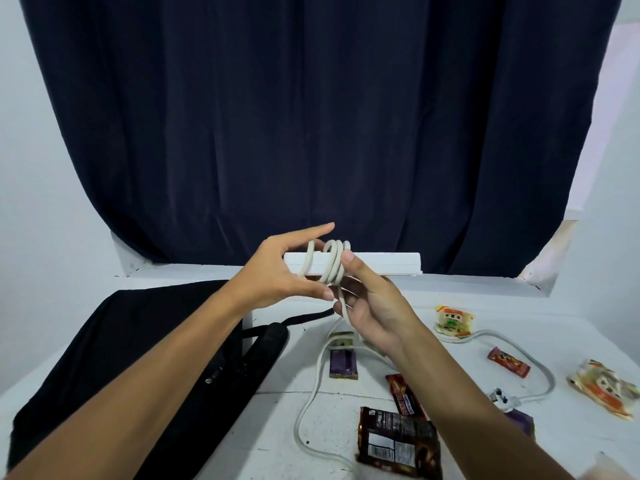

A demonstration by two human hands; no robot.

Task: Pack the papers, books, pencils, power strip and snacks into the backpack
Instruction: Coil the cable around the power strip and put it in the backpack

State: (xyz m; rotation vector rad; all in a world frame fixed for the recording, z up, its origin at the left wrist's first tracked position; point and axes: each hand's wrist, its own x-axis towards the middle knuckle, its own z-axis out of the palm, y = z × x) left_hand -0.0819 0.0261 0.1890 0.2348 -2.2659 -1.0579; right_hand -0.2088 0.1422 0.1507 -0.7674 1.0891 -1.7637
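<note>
I hold a long white power strip level above the table. My left hand grips its left end, thumb under, forefinger stretched out. Several loops of its white cord are wound round the strip. My right hand pinches the cord just below the loops. The loose cord trails over the table to the plug at the right. The black backpack lies flat at the left. Snack packets lie scattered: a dark brown bag, a purple bar, a red-brown bar.
More snacks lie at the right: a yellow-orange packet, a small red bar, an orange-white packet. The white table ends at a white ledge. A dark curtain hangs behind.
</note>
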